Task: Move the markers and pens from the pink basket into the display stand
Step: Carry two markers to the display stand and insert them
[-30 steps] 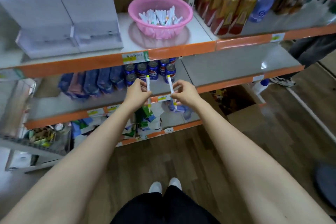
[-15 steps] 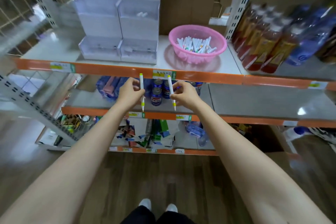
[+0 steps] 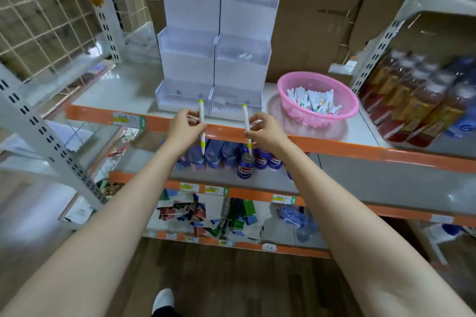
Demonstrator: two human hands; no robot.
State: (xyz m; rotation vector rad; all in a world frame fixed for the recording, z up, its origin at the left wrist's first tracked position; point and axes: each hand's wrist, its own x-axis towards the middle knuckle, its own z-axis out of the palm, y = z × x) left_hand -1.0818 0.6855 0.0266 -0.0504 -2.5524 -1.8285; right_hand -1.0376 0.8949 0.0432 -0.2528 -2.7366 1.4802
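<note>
My left hand point(image 3: 184, 128) pinches a white marker with green-yellow ends point(image 3: 202, 121), held upright. My right hand point(image 3: 265, 129) pinches a second white marker point(image 3: 246, 121), also nearly upright. Both hands hover at the orange front edge of the top shelf, just before the clear tiered display stand point(image 3: 213, 46). One compartment in the stand's middle right tier holds a couple of white pens point(image 3: 245, 56). To the right of the stand sits the pink basket point(image 3: 342, 113), filled with several white markers and pens point(image 3: 313, 100).
Bottled drinks point(image 3: 412, 100) stand on the shelf to the right of the basket. Blue cans point(image 3: 244, 167) and packets fill the shelf below. A wire grid panel point(image 3: 46, 20) and a slotted upright point(image 3: 51, 147) stand at left. Cardboard boxes back the shelf.
Both hands have risen with their markers from the lower shelf level to the top shelf edge. The view has tilted up and left, bringing the whole stand into sight.
</note>
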